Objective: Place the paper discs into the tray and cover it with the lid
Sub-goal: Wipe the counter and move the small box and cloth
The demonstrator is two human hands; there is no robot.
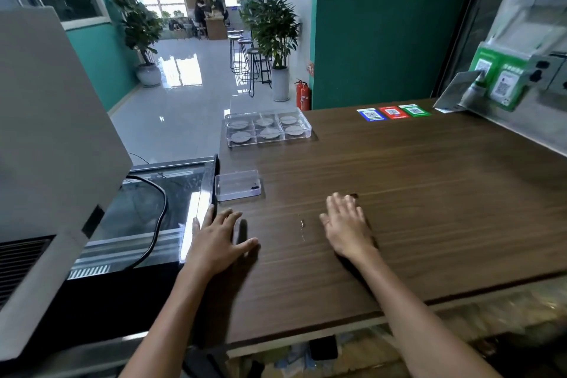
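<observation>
Tray: clear rigid plastic tray with six compartments [267,128], at the far left edge of the dark wood-grain counter [414,193], well apart from both hands.
Discs: round white paper discs [239,124], one lying flat in each of the six compartments, two rows of three.
Lid: a clear cover appears to sit on the tray already; glare on the plastic makes this uncertain.
Small box: shallow clear plastic rectangular box [237,185], near left, between tray and left hand; a small dark speck inside at its right end. It may be a separate container and not the tray's lid.
Handling, discs: likely very light, thin and floppy; they would slide on smooth plastic and crease if pinched hard. Best lifted by an edge with fingertip and thumb.
Handling, tray and lid: likely light, stiff, slick and brittle at the corners. Best held by the long sides, pressed evenly at the rim.
Left hand [216,238]: flat on the counter at its near left edge, fingers spread and straight, holding nothing.
Right hand [348,225]: palm down on the counter, fingers relaxed and extended, holding nothing.
Stickers: three flat code labels, blue, red and green [393,112], far right on the counter.
Left surround: grey machine housing [46,132], black cable and glass-topped cabinet [171,193].
</observation>
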